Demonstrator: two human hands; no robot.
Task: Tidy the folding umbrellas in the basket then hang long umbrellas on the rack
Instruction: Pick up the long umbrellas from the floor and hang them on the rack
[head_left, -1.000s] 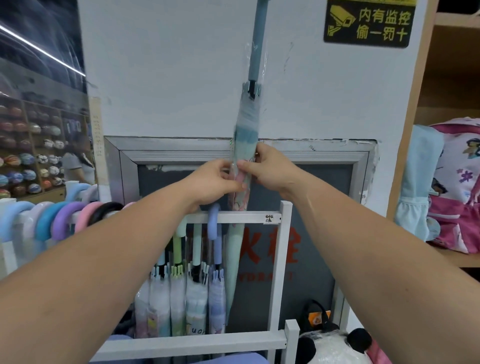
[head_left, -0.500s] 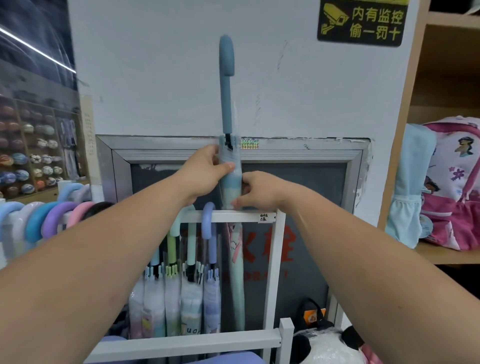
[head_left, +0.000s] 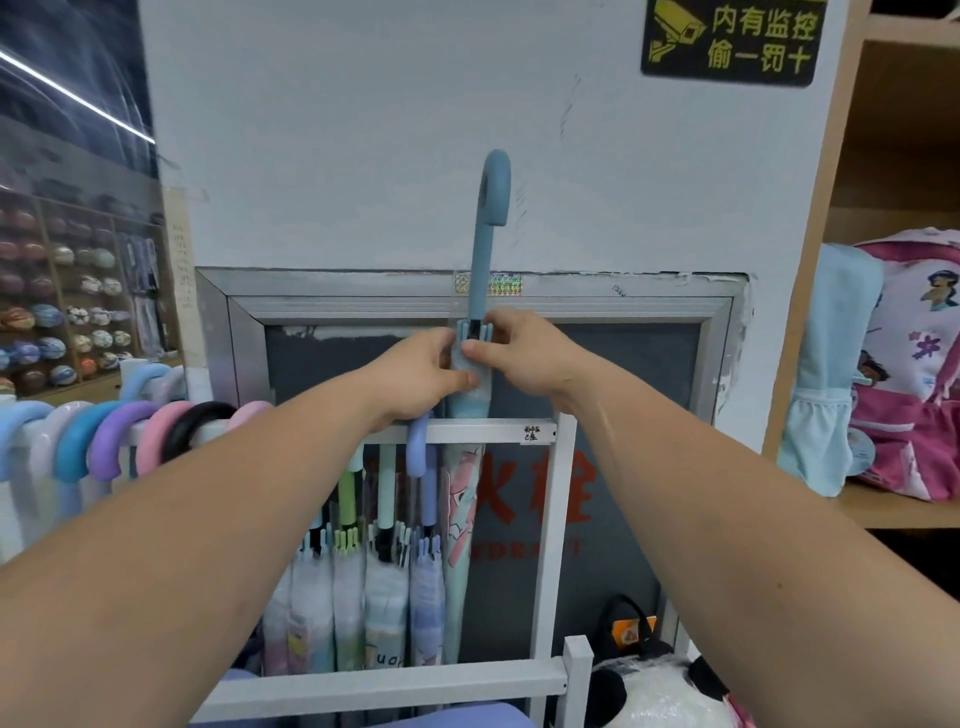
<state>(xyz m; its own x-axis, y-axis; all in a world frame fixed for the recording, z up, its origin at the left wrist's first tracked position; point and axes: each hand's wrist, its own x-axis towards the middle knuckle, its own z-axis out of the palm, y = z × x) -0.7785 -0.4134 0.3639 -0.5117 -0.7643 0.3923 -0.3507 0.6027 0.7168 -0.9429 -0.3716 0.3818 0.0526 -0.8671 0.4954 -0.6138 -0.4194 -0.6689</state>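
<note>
Two hands (head_left: 470, 364) round plastic-sleeved, crook-handled umbrella (head_left: 480, 291)

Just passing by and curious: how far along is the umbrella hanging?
Several long umbrellas already hang by their hooks on the white rack. Both hands, left hand and right hand, grip a blue umbrella, its hook above the bar, not yet hung. The folding-umbrella basket isn't in view.

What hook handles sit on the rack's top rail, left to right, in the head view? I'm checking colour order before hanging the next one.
Light blue handle → teal handle → purple handle → pink handle → black handle → periwinkle handle.
</note>
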